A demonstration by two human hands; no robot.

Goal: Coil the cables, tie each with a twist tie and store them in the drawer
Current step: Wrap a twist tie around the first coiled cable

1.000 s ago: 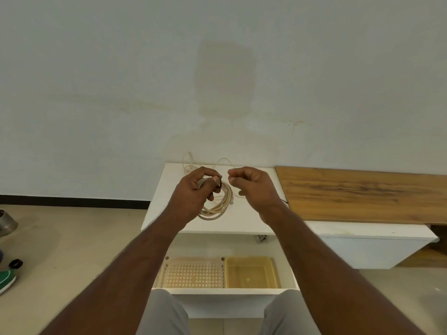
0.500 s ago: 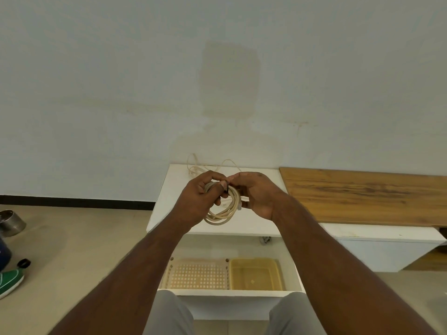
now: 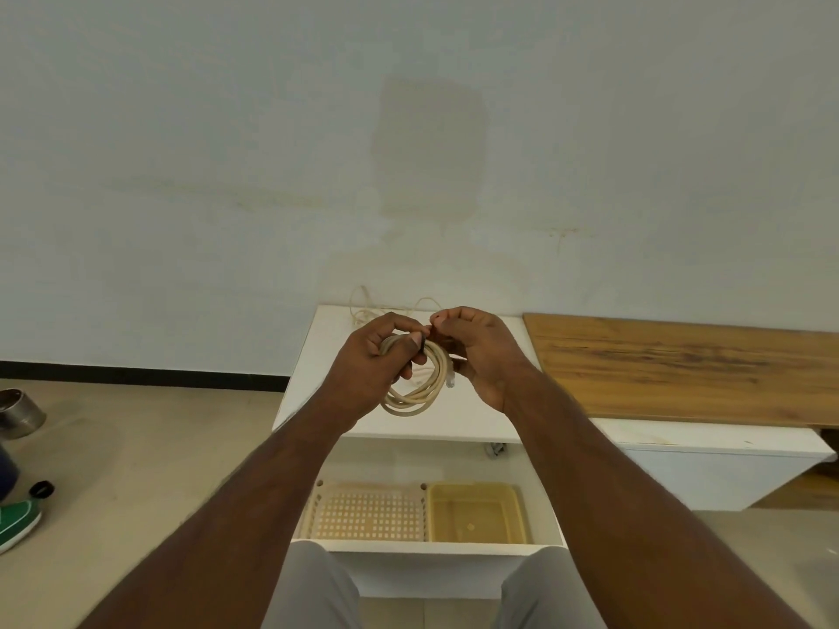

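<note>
- Head view: left hand [image 3: 372, 365] grips the coiled cable [image 3: 422, 383] above the white cabinet top [image 3: 318, 356].
- Right hand [image 3: 476, 351] pinches a dark twist tie [image 3: 423, 345] at the coil's top (fingers curled).
- Open drawer [image 3: 426, 547] sits nearer, below.

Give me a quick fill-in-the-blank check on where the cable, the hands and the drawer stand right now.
1. The left hand grips the coiled ____.
2. The right hand pinches something small at the coil's ____ edge.
3. The drawer below the white cabinet top is ____.
4. A second, loose cable lies at the cabinet top's ____ edge.

Missing words: cable; top; open; back
</note>
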